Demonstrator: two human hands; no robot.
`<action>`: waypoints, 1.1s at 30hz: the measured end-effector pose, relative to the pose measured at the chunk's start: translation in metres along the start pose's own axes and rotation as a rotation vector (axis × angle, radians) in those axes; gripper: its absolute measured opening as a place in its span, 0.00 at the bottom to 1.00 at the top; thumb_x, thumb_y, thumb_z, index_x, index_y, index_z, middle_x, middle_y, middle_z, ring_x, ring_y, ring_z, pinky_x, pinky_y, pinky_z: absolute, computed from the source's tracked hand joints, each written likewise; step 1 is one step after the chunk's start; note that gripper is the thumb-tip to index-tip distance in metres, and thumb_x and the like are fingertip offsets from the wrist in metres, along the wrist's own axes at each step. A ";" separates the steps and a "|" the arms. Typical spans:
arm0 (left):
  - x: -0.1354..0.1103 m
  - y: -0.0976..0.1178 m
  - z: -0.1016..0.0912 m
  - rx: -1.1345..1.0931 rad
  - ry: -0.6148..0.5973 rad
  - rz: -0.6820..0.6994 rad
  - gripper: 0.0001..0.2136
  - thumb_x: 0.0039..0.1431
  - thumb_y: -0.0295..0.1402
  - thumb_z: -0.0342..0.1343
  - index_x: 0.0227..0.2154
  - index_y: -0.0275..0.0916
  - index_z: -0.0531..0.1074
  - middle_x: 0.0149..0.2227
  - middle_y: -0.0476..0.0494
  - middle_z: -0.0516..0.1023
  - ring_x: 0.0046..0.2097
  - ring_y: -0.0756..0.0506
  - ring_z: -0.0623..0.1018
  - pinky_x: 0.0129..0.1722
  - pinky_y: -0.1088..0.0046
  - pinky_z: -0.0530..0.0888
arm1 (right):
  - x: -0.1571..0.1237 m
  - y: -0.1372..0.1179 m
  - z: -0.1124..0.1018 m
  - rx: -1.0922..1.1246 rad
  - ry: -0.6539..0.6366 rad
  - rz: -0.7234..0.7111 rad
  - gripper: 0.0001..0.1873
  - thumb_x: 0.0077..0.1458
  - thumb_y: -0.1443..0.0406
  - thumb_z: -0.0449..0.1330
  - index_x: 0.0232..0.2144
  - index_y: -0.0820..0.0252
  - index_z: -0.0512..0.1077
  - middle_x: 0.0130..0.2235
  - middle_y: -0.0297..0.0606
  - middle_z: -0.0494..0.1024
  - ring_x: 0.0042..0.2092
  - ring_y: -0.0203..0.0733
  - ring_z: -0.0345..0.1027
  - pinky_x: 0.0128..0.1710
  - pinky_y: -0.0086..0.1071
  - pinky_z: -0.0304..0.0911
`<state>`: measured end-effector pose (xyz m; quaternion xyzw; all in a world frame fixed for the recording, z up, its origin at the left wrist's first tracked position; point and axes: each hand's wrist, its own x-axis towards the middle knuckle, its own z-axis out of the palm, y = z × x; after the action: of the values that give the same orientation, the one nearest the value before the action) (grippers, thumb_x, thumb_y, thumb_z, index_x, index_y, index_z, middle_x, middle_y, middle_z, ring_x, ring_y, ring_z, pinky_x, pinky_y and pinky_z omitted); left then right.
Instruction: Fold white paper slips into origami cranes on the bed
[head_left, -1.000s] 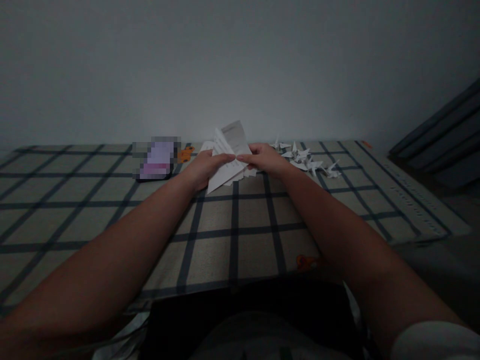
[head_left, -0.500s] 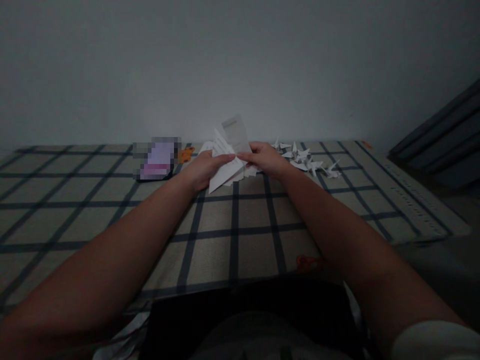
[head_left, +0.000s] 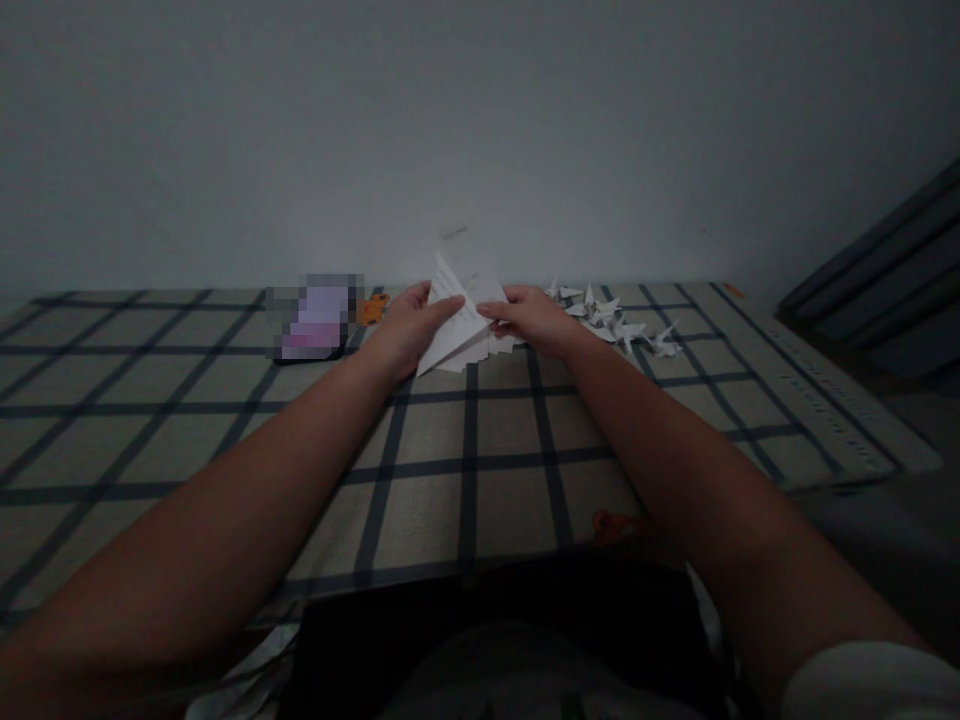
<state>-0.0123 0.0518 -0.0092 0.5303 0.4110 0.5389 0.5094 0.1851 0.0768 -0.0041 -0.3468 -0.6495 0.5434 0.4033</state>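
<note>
A white sheet of paper (head_left: 459, 325), folded to a pointed triangle with printing on it, is held up over the far part of the table. My left hand (head_left: 411, 325) grips its left side, thumb on top and fingers behind. From the other side my right hand (head_left: 529, 318) is closed, thumb and fingers pinched at the paper's right corner. Behind and below, more white paper sheets (head_left: 476, 352) show their edges; one flap standing up at the back is blurred. Just right of my right hand lie several folded paper cranes (head_left: 600, 312).
A phone (head_left: 319, 318) with a pixelated screen lies at the left, an orange object (head_left: 372, 309) beside it. Another orange item (head_left: 616, 525) sits at the near edge. The checked tablecloth (head_left: 420, 440) reaches back to a grey wall (head_left: 480, 130).
The folded paper has turned and risen slightly at its left, and my left thumb has slid up. The flap at the back has shifted and is now blurred. My right hand has barely moved.
</note>
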 end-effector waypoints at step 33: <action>-0.006 0.003 0.001 -0.061 -0.106 -0.163 0.11 0.50 0.29 0.65 0.38 0.35 0.79 0.37 0.40 0.83 0.35 0.43 0.82 0.39 0.67 0.78 | -0.003 -0.010 0.013 -0.144 0.114 -0.013 0.03 0.57 0.67 0.65 0.35 0.63 0.75 0.28 0.31 0.75 0.27 0.30 0.65 0.28 0.24 0.62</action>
<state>-0.0121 0.0455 -0.0069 0.5069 0.4088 0.4792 0.5885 0.1740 0.0670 0.0045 -0.4010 -0.6650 0.4721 0.4172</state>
